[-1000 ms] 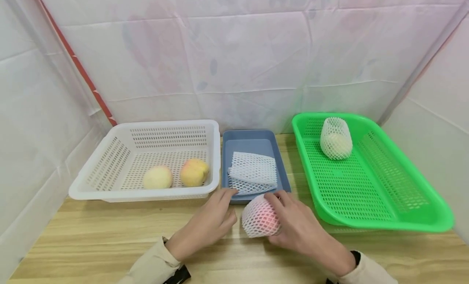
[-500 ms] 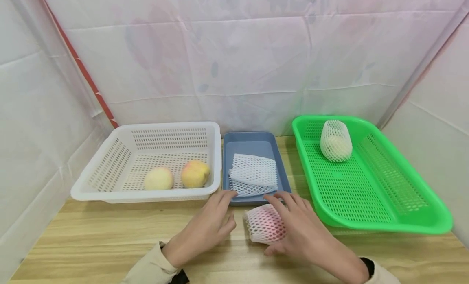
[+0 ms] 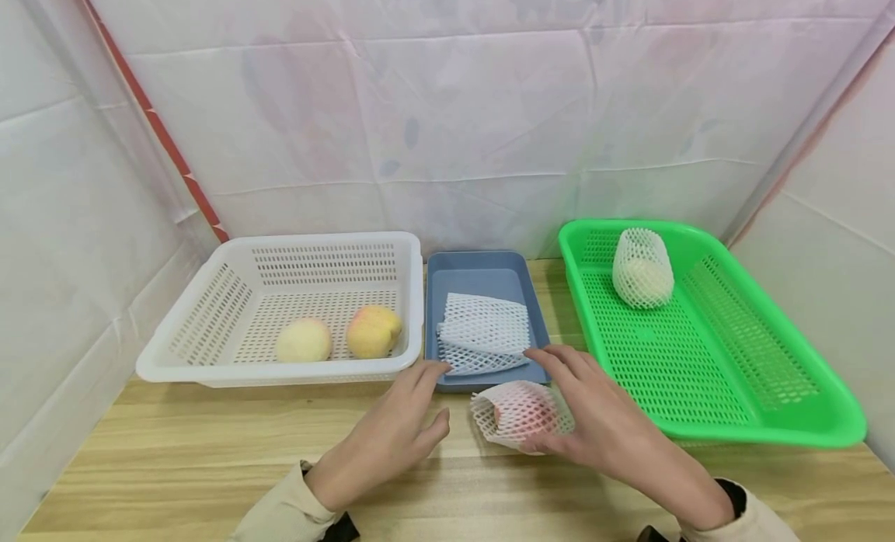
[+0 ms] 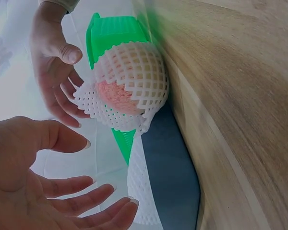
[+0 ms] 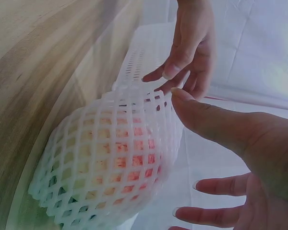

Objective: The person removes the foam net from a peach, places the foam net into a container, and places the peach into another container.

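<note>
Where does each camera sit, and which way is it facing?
Head: worn on the head, looking forward and down at the white basket, blue tray and green basket; left hand, right hand and sleeves show.
Left wrist: on that wrist, looking rightward at the netted fruit, green basket behind; both hands show.
Right wrist: on that wrist, looking leftward at the netted fruit, white basket behind; both hands show.
Shared: both wrist views hold the netted fruit.

We hold our left hand (image 3: 391,419) forward, fingers gently bent, thumb parted from them; our right hand (image 3: 603,411), set apart from it, angles inward with fingers relaxed and thumb spread away.
</note>
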### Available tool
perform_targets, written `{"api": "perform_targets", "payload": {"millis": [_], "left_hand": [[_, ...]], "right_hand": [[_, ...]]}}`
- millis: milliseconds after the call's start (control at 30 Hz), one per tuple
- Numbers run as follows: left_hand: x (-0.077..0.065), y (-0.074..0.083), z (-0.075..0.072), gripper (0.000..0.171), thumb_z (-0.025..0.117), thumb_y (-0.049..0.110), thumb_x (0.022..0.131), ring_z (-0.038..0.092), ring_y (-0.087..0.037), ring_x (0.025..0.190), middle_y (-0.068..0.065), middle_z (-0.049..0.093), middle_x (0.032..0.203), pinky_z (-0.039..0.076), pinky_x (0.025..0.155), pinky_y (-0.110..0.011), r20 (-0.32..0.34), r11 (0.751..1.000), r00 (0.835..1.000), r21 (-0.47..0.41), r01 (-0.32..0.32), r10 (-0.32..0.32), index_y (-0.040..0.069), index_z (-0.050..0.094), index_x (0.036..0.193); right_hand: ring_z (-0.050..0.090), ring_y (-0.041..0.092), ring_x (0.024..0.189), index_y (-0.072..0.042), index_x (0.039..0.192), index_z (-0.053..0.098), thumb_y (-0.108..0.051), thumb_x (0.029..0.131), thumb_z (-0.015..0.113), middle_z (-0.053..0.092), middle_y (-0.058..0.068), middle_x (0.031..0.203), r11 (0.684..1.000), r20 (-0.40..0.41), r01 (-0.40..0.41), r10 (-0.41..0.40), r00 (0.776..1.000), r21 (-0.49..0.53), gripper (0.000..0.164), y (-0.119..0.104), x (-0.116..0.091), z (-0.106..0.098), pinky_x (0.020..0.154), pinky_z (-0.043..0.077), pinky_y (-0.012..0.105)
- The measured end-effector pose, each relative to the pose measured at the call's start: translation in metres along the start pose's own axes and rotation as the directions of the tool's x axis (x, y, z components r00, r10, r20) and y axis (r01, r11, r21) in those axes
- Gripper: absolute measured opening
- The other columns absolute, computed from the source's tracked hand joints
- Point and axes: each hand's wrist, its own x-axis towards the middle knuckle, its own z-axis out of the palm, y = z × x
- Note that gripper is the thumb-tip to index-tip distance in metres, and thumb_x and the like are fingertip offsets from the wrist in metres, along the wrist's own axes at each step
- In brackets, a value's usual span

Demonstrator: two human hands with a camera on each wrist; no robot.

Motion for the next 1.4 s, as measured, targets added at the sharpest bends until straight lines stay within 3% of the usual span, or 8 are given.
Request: {"api": "perform_targets", "payload": {"millis": [267,533,867,1067,1167,1267,1400], "left_hand": [[-0.001,0.001,0.001,0.052,0.063,0.013,0.088,0.049,-0.03,0.124,-0.019,0.05,0.133,0.042,0.104,-0.04,0.006,1.0,1.0,0.003,0.004,-0.004,-0.005,0.046,0.134],[-0.003,-0.001,0.009,0.051,0.063,0.013,0.088,0.05,-0.029,0.122,-0.017,0.053,0.13,0.043,0.103,-0.041,0.012,1.0,1.0,-0.012,0.009,-0.009,-0.003,0.048,0.133],[-0.005,-0.003,0.017,0.051,0.063,0.014,0.088,0.049,-0.029,0.124,-0.017,0.052,0.131,0.041,0.105,-0.04,0.032,1.0,0.999,0.004,0.016,-0.016,-0.004,0.048,0.133],[-0.003,-0.002,0.017,0.047,0.063,0.014,0.088,0.05,-0.027,0.123,-0.016,0.053,0.129,0.042,0.104,-0.038,0.02,1.0,1.0,-0.006,0.0,0.0,-0.003,0.05,0.131],[0.001,0.001,0.013,0.043,0.064,0.013,0.088,0.052,-0.024,0.12,-0.013,0.055,0.126,0.044,0.102,-0.036,-0.011,0.999,1.0,-0.042,-0.018,0.018,-0.001,0.053,0.127],[0.008,0.005,0.004,0.032,0.065,0.011,0.088,0.057,-0.021,0.109,-0.009,0.058,0.116,0.049,0.094,-0.031,-0.083,0.991,0.995,-0.119,-0.057,0.048,0.0,0.058,0.117],[0.019,0.01,-0.008,0.016,0.065,0.007,0.088,0.059,-0.017,0.091,-0.004,0.059,0.102,0.053,0.079,-0.026,-0.199,0.967,0.976,-0.217,-0.136,0.093,0.002,0.062,0.103]], "right_hand": [[0.05,0.034,0.118,-0.01,0.138,0.047,-0.041,0.058,0.09,0.052,0.013,0.13,1.0,0.023,-0.024,0.024,0.999,-0.003,0.097,0.002,-0.001,0.004,0.089,0.049,0.054],[0.05,0.037,0.12,-0.007,0.138,0.048,-0.039,0.055,0.091,0.051,0.017,0.132,1.0,0.072,-0.01,0.009,0.997,0.012,0.098,0.004,-0.007,0.03,0.089,0.05,0.052],[0.052,0.031,0.112,-0.008,0.133,0.053,-0.026,0.049,0.095,0.055,0.013,0.122,0.999,-0.054,0.04,-0.042,0.998,-0.032,0.095,0.008,-0.009,0.05,0.088,0.052,0.047],[0.054,0.029,0.105,-0.007,0.125,0.057,-0.021,0.045,0.089,0.056,0.014,0.116,0.997,-0.145,0.068,-0.07,0.987,-0.023,0.087,0.009,-0.009,0.05,0.084,0.053,0.044],[0.054,0.029,0.102,-0.006,0.123,0.057,-0.02,0.043,0.086,0.056,0.016,0.114,0.993,-0.217,0.116,-0.117,0.969,-0.018,0.086,0.008,-0.005,0.044,0.079,0.054,0.044],[0.054,0.031,0.101,-0.004,0.122,0.056,-0.019,0.043,0.086,0.055,0.018,0.114,0.986,-0.273,0.168,-0.167,0.947,-0.017,0.086,0.006,0.003,0.032,0.077,0.055,0.044],[0.057,0.029,0.096,-0.003,0.123,0.055,-0.018,0.045,0.087,0.053,0.019,0.115,0.98,-0.301,0.197,-0.184,0.936,0.013,0.085,0.002,0.016,0.017,0.075,0.056,0.042]]}}
